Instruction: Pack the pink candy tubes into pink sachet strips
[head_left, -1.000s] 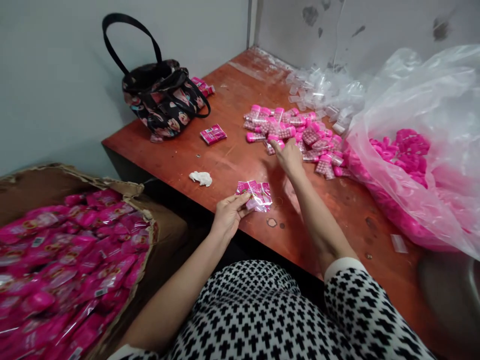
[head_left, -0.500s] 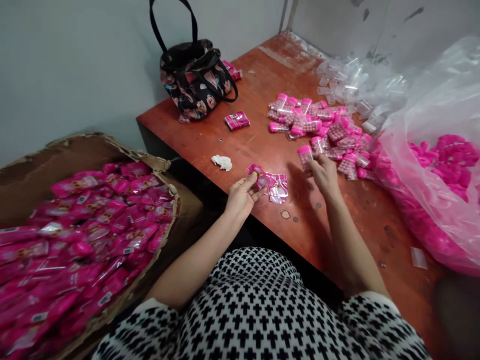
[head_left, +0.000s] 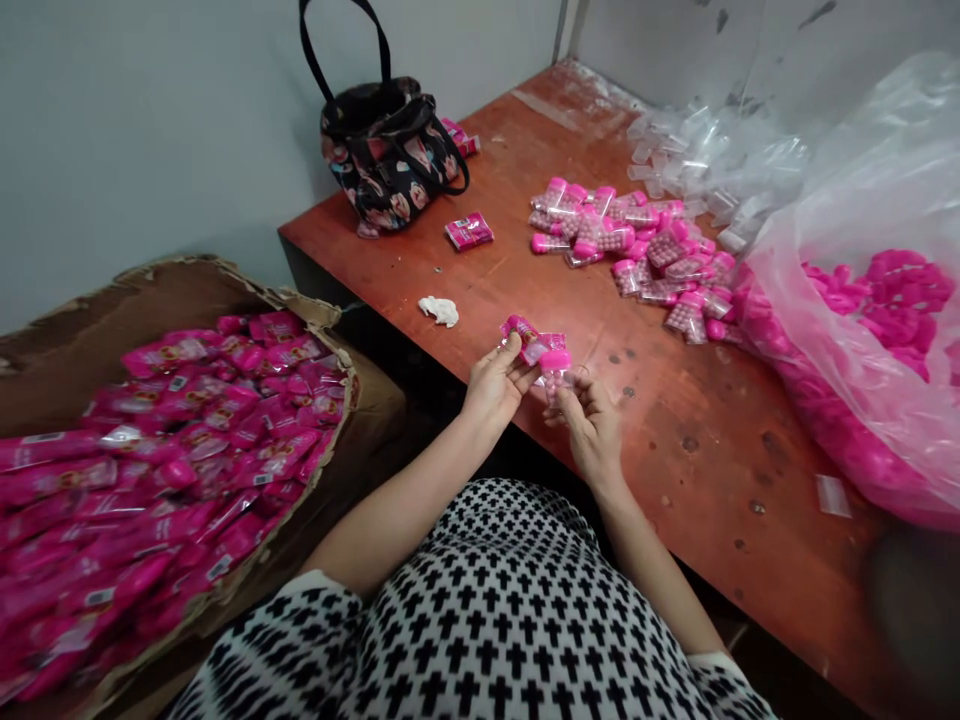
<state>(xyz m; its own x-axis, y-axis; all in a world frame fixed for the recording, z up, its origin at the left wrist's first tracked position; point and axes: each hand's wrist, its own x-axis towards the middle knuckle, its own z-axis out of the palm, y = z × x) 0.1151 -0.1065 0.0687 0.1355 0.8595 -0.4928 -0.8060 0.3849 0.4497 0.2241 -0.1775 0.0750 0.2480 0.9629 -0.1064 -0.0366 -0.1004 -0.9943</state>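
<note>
At the near edge of the red-brown table (head_left: pixel 675 440), my left hand (head_left: pixel 495 385) pinches a small pink printed wrapper (head_left: pixel 525 338). Right beside it, my right hand (head_left: pixel 592 425) grips a little clear bottle with a pink cap (head_left: pixel 556 370), cap upward. The two hands almost touch, and the bottle is level with the wrapper. A heap of the same pink-capped bottles (head_left: pixel 637 250) lies further back on the table.
A torn cardboard box (head_left: pixel 172 300) full of pink wrapped packs stands at my left. A dark flowered handbag (head_left: pixel 390 160) and a pink pack (head_left: pixel 469 231) sit at the table's back left. A clear plastic bag of pink caps (head_left: pixel 877 310) fills the right, empty clear bottles (head_left: pixel 712 160) behind.
My right hand took one bottle from the heap and drew it back to my left hand. My left hand lifted a wrapper off the table. The view shifted left.
</note>
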